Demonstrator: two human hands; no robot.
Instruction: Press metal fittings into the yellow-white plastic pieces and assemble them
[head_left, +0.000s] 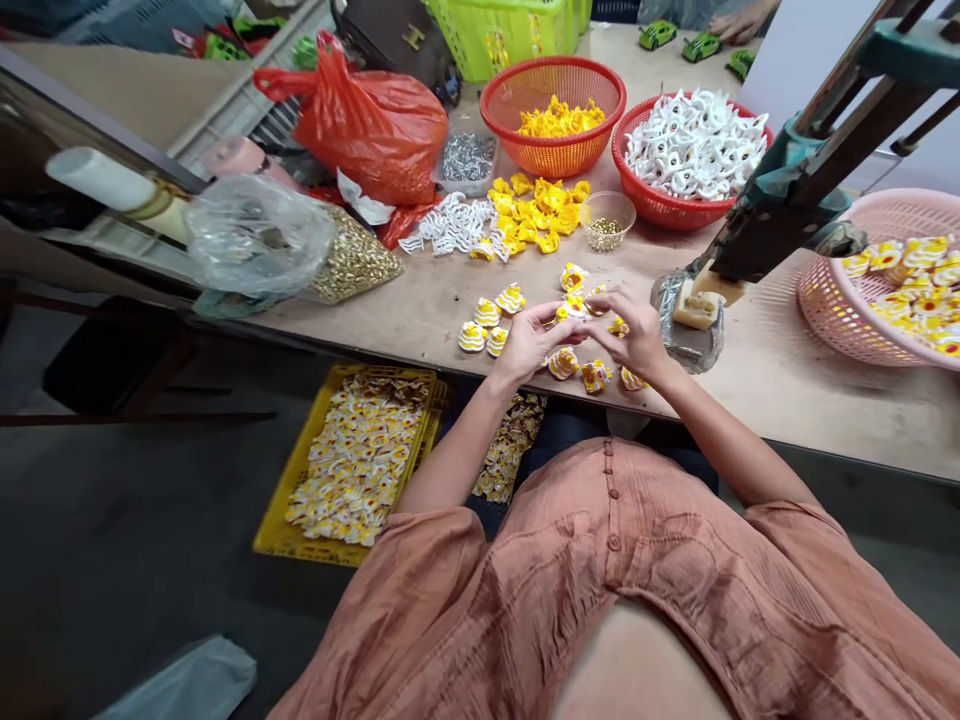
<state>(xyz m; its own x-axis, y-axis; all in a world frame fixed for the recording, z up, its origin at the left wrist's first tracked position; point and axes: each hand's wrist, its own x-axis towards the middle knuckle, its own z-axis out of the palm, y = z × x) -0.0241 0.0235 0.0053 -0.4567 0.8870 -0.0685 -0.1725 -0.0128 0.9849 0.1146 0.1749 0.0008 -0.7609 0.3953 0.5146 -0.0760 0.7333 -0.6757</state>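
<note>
Both hands meet above the front of the table. My left hand [531,342] has its thumb and fingers closed on a small yellow-and-white plastic toy part [575,307]. From the other side, my right hand [634,328] pinches the same part, and the fingers hide some of it. Around the hands lie several striped yellow-and-white toy pieces [472,337], some near the table edge, such as the striped piece [562,363]. Beyond them are a pile of loose yellow parts [541,212], white wavy parts [459,224] and a clear cup of small brass-coloured pieces [604,234].
Right of my hands stands a press [780,220] with a wrapped base. Red baskets of yellow parts [551,140] and white parts [694,150] are behind; a pink basket [832,310] is far right. A yellow crate [281,520] sits below. Another person's hand [739,22] is at the back.
</note>
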